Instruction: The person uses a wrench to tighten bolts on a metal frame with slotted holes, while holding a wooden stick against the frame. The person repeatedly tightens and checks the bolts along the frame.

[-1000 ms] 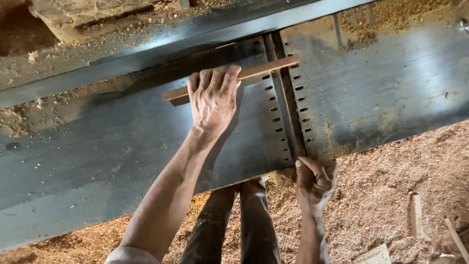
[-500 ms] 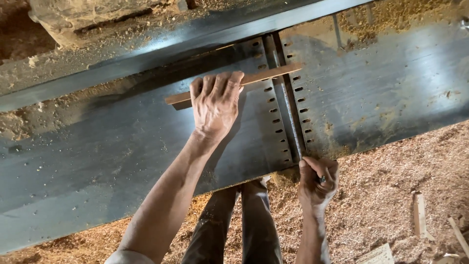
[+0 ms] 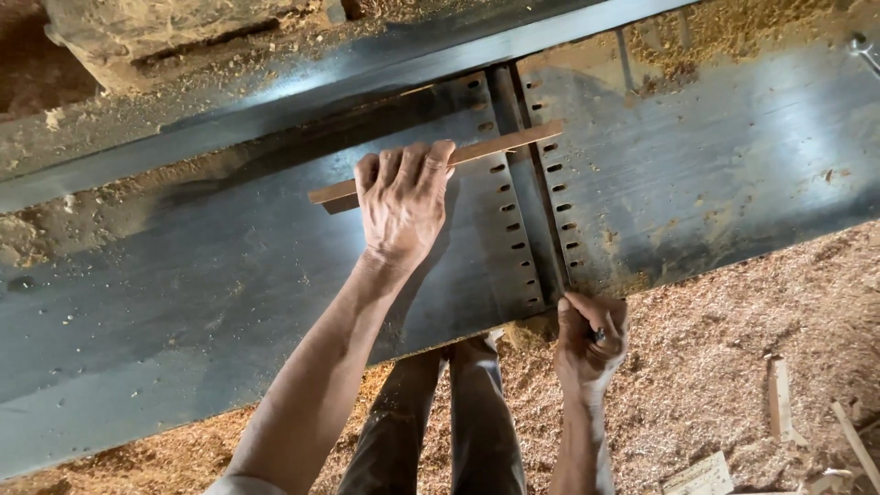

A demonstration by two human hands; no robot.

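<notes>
A thin wood strip (image 3: 440, 163) was pressed flat under the spread left hand (image 3: 403, 197) on the planer table (image 3: 229, 302) — mid-pass across the cutter slot (image 3: 527, 174), it seemed. The right hand (image 3: 591, 335) was curled at the table's edge — around what could not be told. A steady push was judged next.

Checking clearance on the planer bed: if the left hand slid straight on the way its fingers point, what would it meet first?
The left hand lies on a thin wooden strip; its fingers point toward the raised dark metal fence, likely the first thing met, though depth is unclear.

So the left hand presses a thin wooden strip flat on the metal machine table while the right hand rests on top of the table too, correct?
Not quite. In the head view the left hand does press the wooden strip on the metal table, but the right hand grips something small at the table's near edge, below its top.
</notes>
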